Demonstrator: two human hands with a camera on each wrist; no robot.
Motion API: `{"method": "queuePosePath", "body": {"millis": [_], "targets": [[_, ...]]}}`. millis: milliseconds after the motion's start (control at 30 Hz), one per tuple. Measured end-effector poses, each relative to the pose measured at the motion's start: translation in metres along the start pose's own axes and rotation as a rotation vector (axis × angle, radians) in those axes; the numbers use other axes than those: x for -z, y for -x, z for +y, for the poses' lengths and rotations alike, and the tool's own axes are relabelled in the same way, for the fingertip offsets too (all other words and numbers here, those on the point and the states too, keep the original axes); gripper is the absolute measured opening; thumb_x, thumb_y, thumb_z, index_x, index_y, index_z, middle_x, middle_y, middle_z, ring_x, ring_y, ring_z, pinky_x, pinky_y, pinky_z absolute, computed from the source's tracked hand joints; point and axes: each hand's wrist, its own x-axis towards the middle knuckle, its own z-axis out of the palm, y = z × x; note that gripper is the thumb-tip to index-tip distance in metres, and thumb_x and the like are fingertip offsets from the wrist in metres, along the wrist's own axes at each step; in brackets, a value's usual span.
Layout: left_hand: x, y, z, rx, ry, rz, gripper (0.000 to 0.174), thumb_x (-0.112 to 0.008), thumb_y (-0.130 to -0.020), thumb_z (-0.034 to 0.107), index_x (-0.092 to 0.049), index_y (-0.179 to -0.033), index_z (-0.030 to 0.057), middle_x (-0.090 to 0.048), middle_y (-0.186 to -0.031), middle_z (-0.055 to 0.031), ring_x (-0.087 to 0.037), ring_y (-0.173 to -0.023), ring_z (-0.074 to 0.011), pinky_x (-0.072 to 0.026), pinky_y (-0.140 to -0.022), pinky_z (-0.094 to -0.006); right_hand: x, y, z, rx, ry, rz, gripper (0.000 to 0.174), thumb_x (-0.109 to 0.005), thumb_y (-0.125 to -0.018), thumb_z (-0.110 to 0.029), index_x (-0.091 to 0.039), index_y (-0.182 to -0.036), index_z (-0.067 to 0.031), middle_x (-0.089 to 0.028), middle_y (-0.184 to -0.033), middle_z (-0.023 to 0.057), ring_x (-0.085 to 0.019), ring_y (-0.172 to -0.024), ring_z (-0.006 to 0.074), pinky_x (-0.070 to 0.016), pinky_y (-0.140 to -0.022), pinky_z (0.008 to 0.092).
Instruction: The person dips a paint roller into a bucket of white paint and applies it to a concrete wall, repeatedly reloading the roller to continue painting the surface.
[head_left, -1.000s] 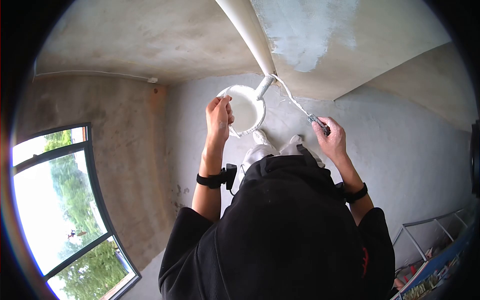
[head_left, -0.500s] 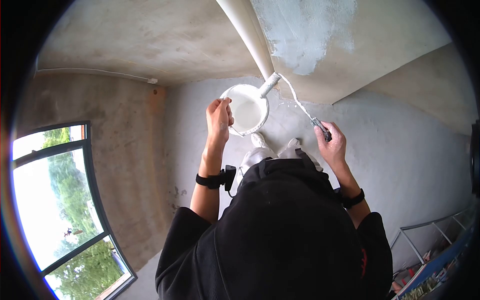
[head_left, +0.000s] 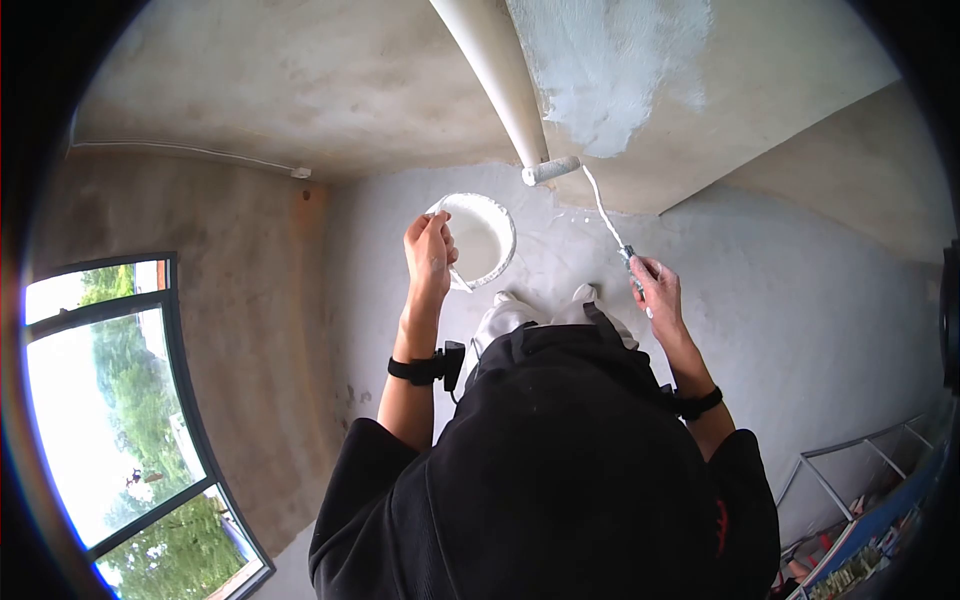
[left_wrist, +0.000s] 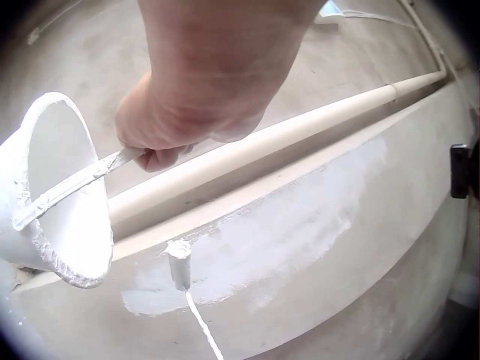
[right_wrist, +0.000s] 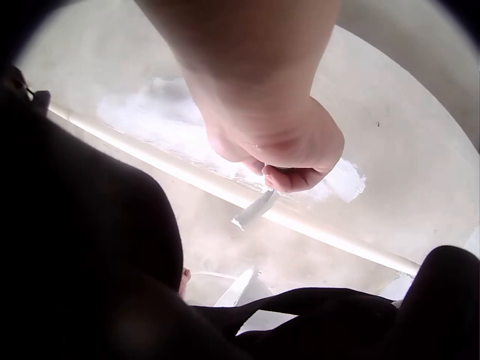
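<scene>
My left hand point(head_left: 428, 248) grips the bail handle point(left_wrist: 75, 184) of a white bucket point(head_left: 512, 240). Its rim is crusted with paint, and pale paint shows inside. In the left wrist view the bucket point(left_wrist: 75, 277) hangs tilted, its mouth facing the wall. On the other side, my right hand point(head_left: 657, 293) holds the handle of a paint roller point(head_left: 557, 170), fingers curled round the grip. The roller's sleeve and wire are coated white. The sleeve is apart from the bucket, up and to its right, overlapping the foot of a pipe in the head view.
A pale vertical pipe point(head_left: 495, 75) runs down the wall corner. Right of it, the wall carries a fresh light paint patch point(head_left: 615, 70). White drips dot the grey floor point(head_left: 800, 300). A window point(head_left: 130, 400) is at left; a metal frame point(head_left: 825, 485) stands at lower right.
The roller has come away from the bucket's rim, moving right and turning toward level. The bucket, in my left hand, has shifted slightly left and lower in the view.
</scene>
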Motion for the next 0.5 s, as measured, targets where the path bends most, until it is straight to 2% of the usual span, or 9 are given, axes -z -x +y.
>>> {"method": "queuePosePath", "body": {"millis": [233, 300, 333, 433, 500], "targets": [[0.014, -0.015, -0.008, 0.008, 0.015, -0.072, 0.011, -0.056, -0.090, 0.010, -0.056, -0.086, 0.0006, -0.034, -0.058, 0.0059, -0.027, -0.045, -0.0046, -0.0214, -0.042, -0.0234, 0.003, -0.030, 0.040, 0.069, 0.029, 0.214, 0.029, -0.065, -0.092, -0.028, -0.065, -0.095, 0.0005, -0.053, -0.066, -0.0017, -0.043, -0.047, 0.0034, -0.0320, -0.041, 0.0216], [0.017, -0.019, -0.008, 0.025, -0.014, -0.101, 0.011, -0.056, -0.091, 0.011, -0.055, -0.086, 0.0006, -0.034, -0.058, 0.0061, -0.027, -0.045, -0.0044, -0.0213, -0.042, -0.0233, 0.002, -0.047, 0.061, 0.102, 0.034, 0.269, 0.028, -0.064, -0.092, -0.027, -0.065, -0.095, 0.0012, -0.054, -0.066, -0.0010, -0.045, -0.049, 0.0052, -0.0346, -0.044, 0.0230], [0.019, -0.022, -0.010, 0.032, -0.031, -0.126, 0.012, -0.056, -0.092, 0.012, -0.055, -0.086, 0.0006, -0.034, -0.058, 0.0063, -0.027, -0.045, -0.0040, -0.0212, -0.041, -0.0231, 0.004, -0.066, 0.080, 0.151, 0.068, 0.313, 0.032, -0.065, -0.091, -0.028, -0.065, -0.093, 0.0032, -0.059, -0.068, 0.0024, -0.052, -0.055, 0.0093, -0.0410, -0.049, 0.0259], [0.026, -0.028, -0.007, 0.039, -0.080, -0.207, 0.014, -0.056, -0.091, 0.012, -0.053, -0.083, 0.0023, -0.039, -0.059, 0.0044, -0.030, -0.045, -0.0046, -0.0244, -0.040, -0.0236, -0.008, -0.098, 0.098, 0.174, 0.208, 0.465, 0.036, -0.066, -0.089, -0.031, -0.066, -0.090, 0.0051, -0.064, -0.071, 0.0064, -0.057, -0.061, 0.0128, -0.0461, -0.056, 0.0284], [0.031, -0.030, -0.002, 0.046, -0.103, -0.229, 0.015, -0.056, -0.092, 0.014, -0.054, -0.084, 0.0010, -0.039, -0.058, 0.0040, -0.031, -0.044, -0.0049, -0.0250, -0.040, -0.0238, -0.014, -0.118, 0.106, 0.167, 0.183, 0.489, 0.038, -0.066, -0.087, -0.032, -0.066, -0.089, 0.0056, -0.066, -0.074, 0.0087, -0.060, -0.062, 0.0144, -0.0479, -0.057, 0.0301]]}}
